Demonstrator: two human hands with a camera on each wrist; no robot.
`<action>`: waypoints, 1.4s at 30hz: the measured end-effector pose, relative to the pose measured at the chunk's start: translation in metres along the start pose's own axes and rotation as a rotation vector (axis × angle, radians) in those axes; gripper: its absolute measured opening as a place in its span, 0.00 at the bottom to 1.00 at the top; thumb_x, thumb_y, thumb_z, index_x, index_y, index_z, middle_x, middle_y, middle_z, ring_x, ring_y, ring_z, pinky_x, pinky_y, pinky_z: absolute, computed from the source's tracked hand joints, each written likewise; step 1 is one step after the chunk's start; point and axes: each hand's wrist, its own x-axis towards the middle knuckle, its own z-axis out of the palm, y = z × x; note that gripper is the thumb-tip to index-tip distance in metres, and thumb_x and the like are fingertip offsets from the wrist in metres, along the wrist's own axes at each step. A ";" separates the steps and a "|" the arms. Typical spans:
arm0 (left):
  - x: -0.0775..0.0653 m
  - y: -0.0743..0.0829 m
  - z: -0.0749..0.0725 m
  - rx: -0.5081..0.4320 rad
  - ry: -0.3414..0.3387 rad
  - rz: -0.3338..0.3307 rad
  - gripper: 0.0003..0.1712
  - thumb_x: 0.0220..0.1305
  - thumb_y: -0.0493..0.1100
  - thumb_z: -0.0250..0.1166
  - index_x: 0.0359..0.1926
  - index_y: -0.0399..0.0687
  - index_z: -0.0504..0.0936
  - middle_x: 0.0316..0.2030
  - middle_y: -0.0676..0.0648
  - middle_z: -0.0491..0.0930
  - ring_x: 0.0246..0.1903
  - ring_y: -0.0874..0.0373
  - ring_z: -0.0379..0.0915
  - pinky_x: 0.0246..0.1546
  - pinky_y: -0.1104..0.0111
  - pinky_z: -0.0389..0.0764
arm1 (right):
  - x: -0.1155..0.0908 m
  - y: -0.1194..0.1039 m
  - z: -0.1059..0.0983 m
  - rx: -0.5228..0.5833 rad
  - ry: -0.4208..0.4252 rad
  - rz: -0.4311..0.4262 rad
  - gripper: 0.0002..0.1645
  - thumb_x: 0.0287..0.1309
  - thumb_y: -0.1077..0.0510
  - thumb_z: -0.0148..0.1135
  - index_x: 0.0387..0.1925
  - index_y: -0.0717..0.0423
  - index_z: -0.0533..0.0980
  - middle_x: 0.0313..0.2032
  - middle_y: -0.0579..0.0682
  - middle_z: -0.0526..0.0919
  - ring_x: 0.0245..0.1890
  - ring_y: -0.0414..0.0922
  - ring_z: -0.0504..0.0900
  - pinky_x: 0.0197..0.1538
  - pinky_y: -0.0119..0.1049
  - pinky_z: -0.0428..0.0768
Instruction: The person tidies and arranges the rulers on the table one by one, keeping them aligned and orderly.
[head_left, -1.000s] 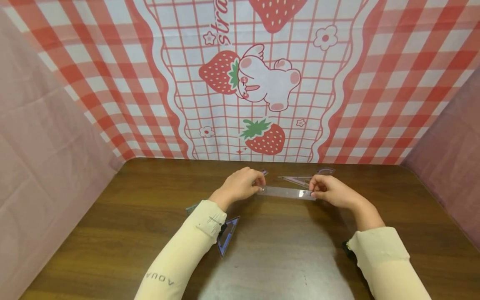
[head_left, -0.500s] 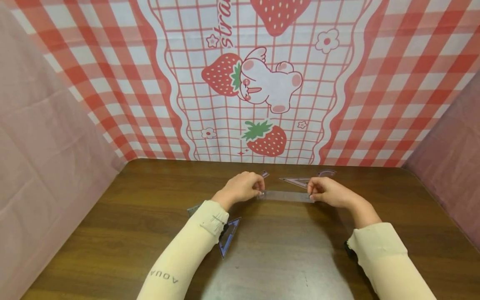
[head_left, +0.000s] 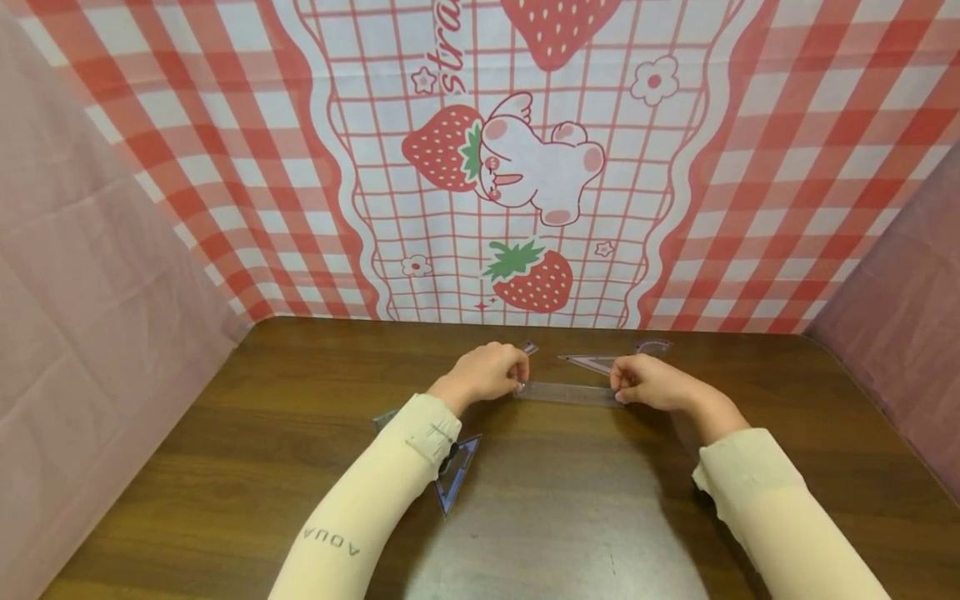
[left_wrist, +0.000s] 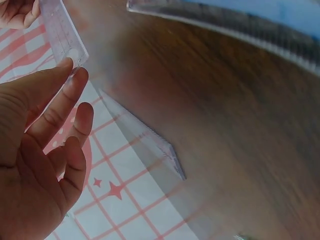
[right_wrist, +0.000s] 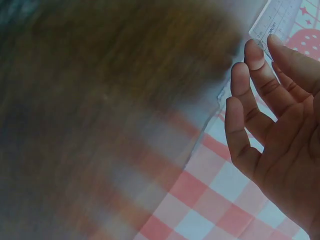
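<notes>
Head view, lower middle: the left hand and right hand are pinching opposite ends of a clear ruler; nearer the bottom, a blue triangle is lying.

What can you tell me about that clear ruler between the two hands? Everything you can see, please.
The clear ruler is a straight, flat, see-through strip that looks like plastic. The right wrist view shows printed scale marks, numbers and lettering near one end; the left wrist view shows what looks like a round hole near the other. The left hand pinches one end, the right hand the other, so it stretches sideways between them, apparently above the wooden table.
</notes>
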 end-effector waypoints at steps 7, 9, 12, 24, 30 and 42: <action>0.005 -0.004 0.005 -0.014 -0.021 -0.030 0.03 0.62 0.43 0.70 0.36 0.54 0.84 0.31 0.55 0.82 0.32 0.62 0.76 0.36 0.67 0.77 | 0.003 -0.002 0.000 -0.034 0.003 0.003 0.06 0.56 0.70 0.64 0.31 0.62 0.73 0.24 0.47 0.74 0.26 0.38 0.69 0.31 0.31 0.70; 0.005 -0.005 0.005 -0.015 -0.026 -0.040 0.03 0.62 0.44 0.70 0.36 0.54 0.84 0.31 0.55 0.82 0.32 0.62 0.76 0.36 0.67 0.77 | 0.004 -0.002 0.001 -0.036 0.008 -0.009 0.07 0.56 0.70 0.64 0.31 0.62 0.73 0.23 0.47 0.74 0.26 0.37 0.69 0.31 0.30 0.69; 0.005 -0.005 0.005 -0.018 -0.025 -0.042 0.03 0.61 0.44 0.71 0.35 0.54 0.84 0.31 0.54 0.82 0.33 0.61 0.77 0.37 0.66 0.78 | 0.006 -0.003 0.002 -0.062 0.027 -0.028 0.07 0.54 0.70 0.64 0.30 0.62 0.73 0.23 0.46 0.74 0.25 0.37 0.68 0.31 0.30 0.69; 0.008 -0.011 0.005 -0.011 -0.041 -0.078 0.03 0.63 0.44 0.69 0.37 0.54 0.84 0.34 0.53 0.83 0.35 0.60 0.77 0.39 0.64 0.79 | 0.016 -0.002 0.006 -0.174 0.059 -0.015 0.06 0.56 0.68 0.66 0.30 0.60 0.74 0.24 0.48 0.77 0.27 0.38 0.72 0.34 0.33 0.72; 0.011 -0.013 0.007 -0.012 -0.052 -0.065 0.03 0.64 0.44 0.68 0.38 0.52 0.85 0.33 0.53 0.83 0.34 0.60 0.76 0.40 0.65 0.78 | 0.017 -0.003 0.005 -0.212 0.046 -0.015 0.07 0.57 0.68 0.65 0.29 0.61 0.74 0.24 0.48 0.74 0.27 0.40 0.69 0.34 0.34 0.70; 0.014 -0.012 0.007 -0.007 -0.074 -0.068 0.04 0.63 0.44 0.70 0.37 0.52 0.85 0.33 0.53 0.82 0.34 0.61 0.76 0.39 0.66 0.78 | 0.021 -0.003 0.005 -0.245 0.030 -0.003 0.08 0.56 0.68 0.66 0.28 0.60 0.74 0.26 0.49 0.74 0.29 0.42 0.71 0.36 0.36 0.71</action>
